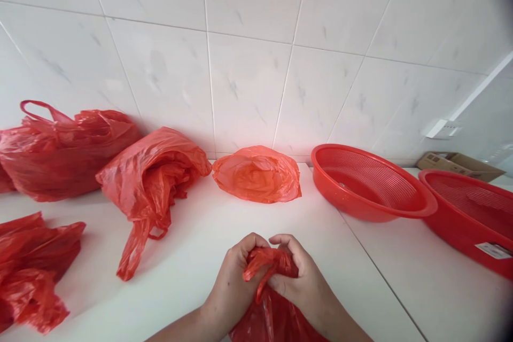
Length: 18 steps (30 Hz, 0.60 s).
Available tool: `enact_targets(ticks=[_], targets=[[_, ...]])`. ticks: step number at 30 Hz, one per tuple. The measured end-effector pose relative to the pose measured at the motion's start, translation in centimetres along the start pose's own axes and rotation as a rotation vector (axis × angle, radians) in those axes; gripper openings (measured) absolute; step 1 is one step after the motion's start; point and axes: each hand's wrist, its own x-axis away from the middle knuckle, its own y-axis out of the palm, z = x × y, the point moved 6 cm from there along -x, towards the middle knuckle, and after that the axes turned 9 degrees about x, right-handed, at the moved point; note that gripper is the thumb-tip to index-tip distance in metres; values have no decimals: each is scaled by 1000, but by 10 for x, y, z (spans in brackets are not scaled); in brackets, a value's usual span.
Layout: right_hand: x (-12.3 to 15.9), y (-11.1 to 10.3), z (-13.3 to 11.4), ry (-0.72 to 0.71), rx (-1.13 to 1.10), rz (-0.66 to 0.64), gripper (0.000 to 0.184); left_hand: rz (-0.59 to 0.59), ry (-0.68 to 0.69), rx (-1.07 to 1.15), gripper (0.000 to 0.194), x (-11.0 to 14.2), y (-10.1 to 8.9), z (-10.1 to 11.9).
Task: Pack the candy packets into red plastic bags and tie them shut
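Note:
A red plastic bag [276, 318] is gathered at its top between my two hands, low in the middle of the view. My left hand [232, 280] is closed round the left side of the bunched neck. On the other side my right hand [304, 280] grips the plastic, its thumb pressed against the front and its fingers curled behind. A twisted strip of the bag stands up between the thumbs. The bag's lower part runs out of view at the bottom edge, and what it contains cannot be made out.
Beyond my hands an opened red bag [256, 176] lies against the tiled wall [248, 80]. Crumpled red bags [152, 171] and a full one [72, 155] are to the left, more plastic [36, 272] nearer. At right are two red strainer baskets [372, 208] [465, 224] and a cardboard box [460, 164].

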Motion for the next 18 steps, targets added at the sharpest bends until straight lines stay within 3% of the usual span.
enact_targets(ticks=[8, 14, 18], targets=[[-6, -7, 4, 27, 214, 48, 12, -65, -58, 26, 8, 1, 4, -1], [-7, -22, 9, 16, 465, 245, 14, -200, 113, -133, 9, 8, 14, 4], [-4, -21, 12, 30, 457, 268, 27, -259, 247, -327, 12, 10, 16, 6]])
